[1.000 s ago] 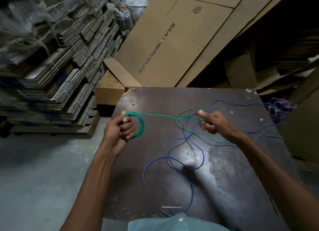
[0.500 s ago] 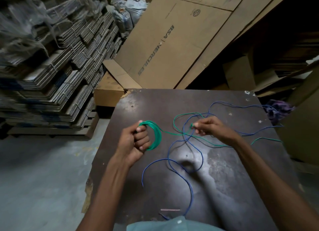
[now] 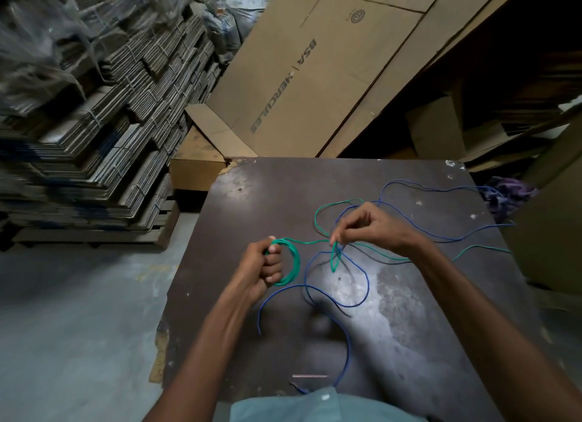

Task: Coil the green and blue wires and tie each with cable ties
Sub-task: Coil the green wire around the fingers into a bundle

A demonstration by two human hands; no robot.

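Between your hands the green wire point(image 3: 307, 241) runs left to right: your left hand point(image 3: 263, 272) grips its coil point(image 3: 288, 262), your right hand point(image 3: 367, 227) pinches, apparently, the slack just beside it.

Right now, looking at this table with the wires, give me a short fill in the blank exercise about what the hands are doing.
1. The left hand grips a coil of ____ wire.
2. The right hand pinches the same wire's loose run between its ____.
3. The blue wire lies uncoiled on the dark ____.
4. The big cardboard box behind the table reads BSA ____.

Missing words: green; fingertips; table; HERCULES
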